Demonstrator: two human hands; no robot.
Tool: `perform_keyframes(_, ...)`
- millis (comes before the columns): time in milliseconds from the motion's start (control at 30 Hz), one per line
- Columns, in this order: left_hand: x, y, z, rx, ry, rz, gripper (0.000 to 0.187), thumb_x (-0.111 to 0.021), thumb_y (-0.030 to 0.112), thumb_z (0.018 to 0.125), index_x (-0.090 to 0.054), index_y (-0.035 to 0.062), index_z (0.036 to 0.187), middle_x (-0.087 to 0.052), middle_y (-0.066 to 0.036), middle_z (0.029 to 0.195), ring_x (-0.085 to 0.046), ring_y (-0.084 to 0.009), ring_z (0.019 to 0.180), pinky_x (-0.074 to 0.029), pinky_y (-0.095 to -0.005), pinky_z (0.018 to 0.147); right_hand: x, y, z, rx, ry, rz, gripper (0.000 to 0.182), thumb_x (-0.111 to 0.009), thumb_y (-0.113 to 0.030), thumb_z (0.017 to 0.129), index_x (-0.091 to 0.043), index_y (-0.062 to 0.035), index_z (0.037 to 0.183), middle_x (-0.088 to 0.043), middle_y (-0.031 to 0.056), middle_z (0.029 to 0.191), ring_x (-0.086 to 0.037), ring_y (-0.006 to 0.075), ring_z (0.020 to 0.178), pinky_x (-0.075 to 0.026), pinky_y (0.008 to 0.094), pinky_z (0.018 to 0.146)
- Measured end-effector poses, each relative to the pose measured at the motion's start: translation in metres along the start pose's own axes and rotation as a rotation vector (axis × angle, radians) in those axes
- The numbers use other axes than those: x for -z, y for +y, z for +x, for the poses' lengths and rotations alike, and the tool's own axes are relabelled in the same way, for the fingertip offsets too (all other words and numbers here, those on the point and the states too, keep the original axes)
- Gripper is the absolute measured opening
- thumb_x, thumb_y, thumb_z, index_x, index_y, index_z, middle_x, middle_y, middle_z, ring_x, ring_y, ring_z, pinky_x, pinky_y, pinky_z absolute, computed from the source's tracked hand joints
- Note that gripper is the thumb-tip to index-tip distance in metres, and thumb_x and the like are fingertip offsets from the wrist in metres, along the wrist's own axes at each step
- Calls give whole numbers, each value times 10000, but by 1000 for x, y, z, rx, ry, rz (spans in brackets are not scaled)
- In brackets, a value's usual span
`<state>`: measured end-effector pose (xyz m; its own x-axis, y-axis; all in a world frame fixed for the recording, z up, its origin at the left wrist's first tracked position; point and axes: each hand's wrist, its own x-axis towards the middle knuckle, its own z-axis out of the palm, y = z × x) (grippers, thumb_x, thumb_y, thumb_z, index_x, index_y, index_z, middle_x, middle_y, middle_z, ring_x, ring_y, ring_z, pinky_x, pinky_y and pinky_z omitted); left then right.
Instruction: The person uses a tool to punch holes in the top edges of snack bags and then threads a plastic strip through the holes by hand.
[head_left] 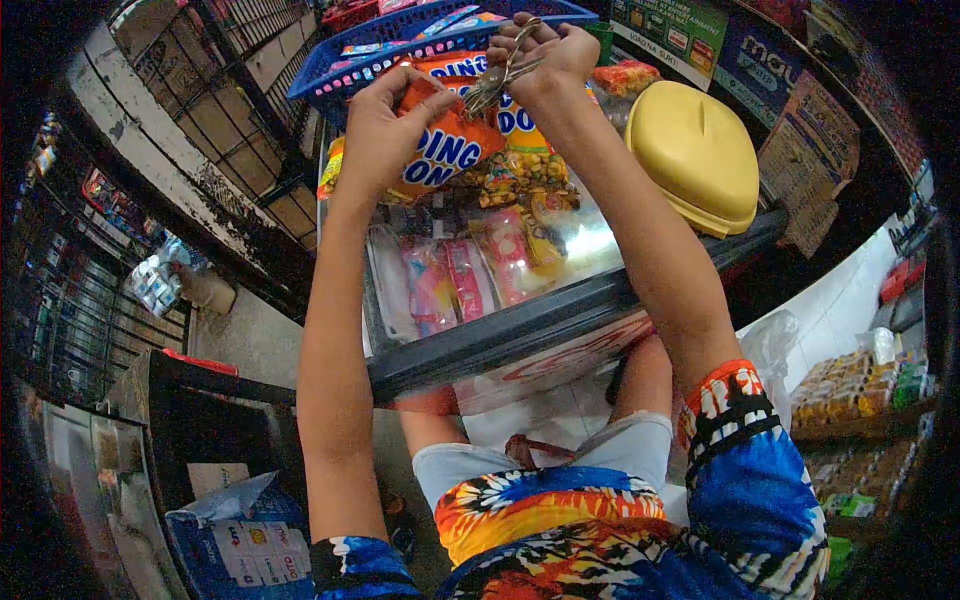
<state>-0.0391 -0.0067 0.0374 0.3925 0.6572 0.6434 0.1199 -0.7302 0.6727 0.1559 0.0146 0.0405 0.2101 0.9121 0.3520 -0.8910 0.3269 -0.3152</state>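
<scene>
My left hand point(388, 128) is closed on the upper edge of an orange snack pack point(448, 152) with blue and white "DING DONG" lettering, tilted above the glass-topped case. In my right hand point(556, 62) is a bunch of shiny metal pieces point(487, 92), with a ring or loop near the fingers; I cannot make out their exact kind. The metal hangs against the top of the pack in my left hand. Behind it stands another orange snack pack point(520, 122), partly hidden by my hands. Clear nut packets point(525, 178) lie just below.
A blue plastic basket point(325, 85) of colourful packets stands at the back. To the right is a yellow lidded container point(692, 150). Pink and white packets point(465, 275) show through the glass of the case point(590, 215), which has a dark front edge point(500, 340).
</scene>
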Motion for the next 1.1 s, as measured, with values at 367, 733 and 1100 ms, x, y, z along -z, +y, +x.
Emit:
perform_keyframes(367,-8,-2,-1,-55,63,16,143,-680,130,740,-622,5,777,-645,-66,709,-579,-79,628,-448,-234,577,5,0,2,41,18,-29,411,-205,-308,853,-462,9,798,-409,99,631,-365,190,536,-324,323,489)
perform_keyframes(733,-1,8,0,10,-20,-66,202,-676,186,775,-619,4,842,-632,-43,750,-582,-87,712,-452,-227,646,-39,-1,-24,16,91,35,347,-259,-278,853,-447,-65,654,-388,64,529,-303,174,432,-252,310,400)
perform_keyframes(1100,30,52,-4,119,-256,-954,852,-263,699,807,-438,-31,1211,-543,-122,1097,-521,-181,1024,-406,-313,884,-82,44,-84,-199,-535,-558,482,-257,-394,883,-522,2,814,-540,105,644,-499,186,499,-404,285,432)
